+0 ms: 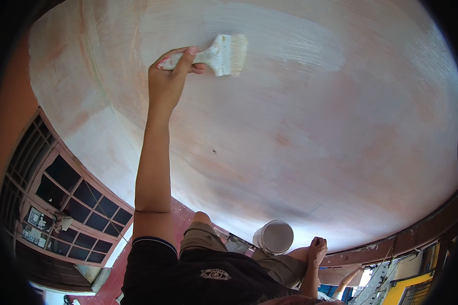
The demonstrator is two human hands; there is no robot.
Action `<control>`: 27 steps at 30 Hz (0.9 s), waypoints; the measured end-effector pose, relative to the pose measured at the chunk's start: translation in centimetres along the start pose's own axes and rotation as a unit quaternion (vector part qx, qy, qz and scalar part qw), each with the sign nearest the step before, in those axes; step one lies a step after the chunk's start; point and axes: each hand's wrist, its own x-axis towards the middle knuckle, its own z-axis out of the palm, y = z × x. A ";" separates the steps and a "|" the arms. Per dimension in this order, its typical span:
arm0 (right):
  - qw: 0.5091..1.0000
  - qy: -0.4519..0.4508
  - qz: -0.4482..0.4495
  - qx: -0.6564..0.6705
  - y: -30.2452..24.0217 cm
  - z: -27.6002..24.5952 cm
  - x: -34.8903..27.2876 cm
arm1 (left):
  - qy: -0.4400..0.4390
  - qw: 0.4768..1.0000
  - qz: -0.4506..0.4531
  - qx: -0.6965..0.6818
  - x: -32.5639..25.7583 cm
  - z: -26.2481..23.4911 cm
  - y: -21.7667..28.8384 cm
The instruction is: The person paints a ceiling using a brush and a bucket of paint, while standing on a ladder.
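Left hand (169,81) grips paintbrush (223,55) by its handle, far side, left of centre; bristles point right over the pale, patchy painted surface (320,132) (contact unclear). Right hand (318,248) near side, right of centre, fingers curled, can't tell if holding anything. White bucket (259,238) left of it.

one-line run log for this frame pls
left hand: gripping paintbrush | bristles: at wall | right hand: curled, near bucket

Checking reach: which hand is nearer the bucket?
Right. The right hand is just right of the bucket; the left hand, holding a brush, is farther, up and left.
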 end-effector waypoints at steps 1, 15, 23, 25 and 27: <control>1.000 -0.003 0.008 0.000 0.2 0.0 0.0 | -0.006 1.000 -0.001 0.002 0.0 -0.3 -0.4; 1.000 0.000 -0.010 -0.002 0.1 0.5 0.0 | 0.027 0.913 0.359 0.191 -11.1 13.3 2.4; 1.000 0.010 -0.010 -0.012 0.9 0.2 -0.5 | -0.186 0.940 0.176 -0.226 -12.3 15.8 3.6; 1.000 -0.018 0.007 0.012 -0.4 0.0 -0.7 | -0.186 0.949 0.154 -0.203 -10.3 13.8 2.0; 1.000 -0.008 0.001 0.006 0.3 0.0 -0.5 | -0.154 0.960 0.022 -0.231 -8.5 11.8 1.2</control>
